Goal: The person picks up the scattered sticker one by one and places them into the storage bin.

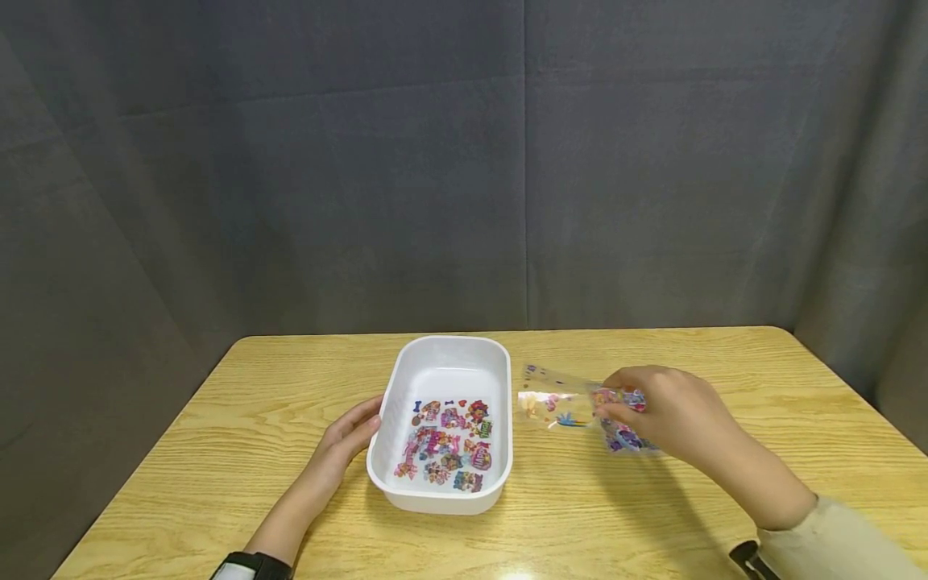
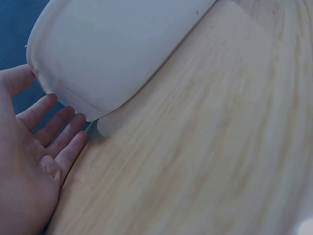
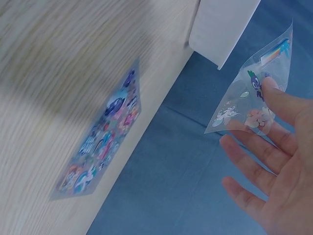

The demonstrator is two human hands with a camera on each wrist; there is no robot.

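Note:
A white plastic tub (image 1: pixel 448 503) with rounded corners stands upright on the table. Flat on its floor lies a clear sheet of colourful cartoon stickers (image 1: pixel 442 443). My left hand (image 1: pixel 345 441) rests against the tub's left side, its fairly straight fingers and thumb at the rim and wall; the left wrist view shows the fingertips along the tub's edge. To the right of the tub, my right hand (image 1: pixel 670 411) pinches a clear sticker sheet (image 3: pixel 254 93) between thumb and fingers, the film bent and raised above the table. Below that hand, another sticker sheet (image 3: pixel 105 142) lies on the tabletop.
The light wood-grain table (image 1: pixel 275 387) extends on both sides of the tub, its back edge just behind it. A dark grey curtain (image 1: pixel 406 177) hangs behind and around the table. A black band (image 1: pixel 264 564) is on the left wrist, a pale sleeve (image 1: pixel 834 540) on the right arm.

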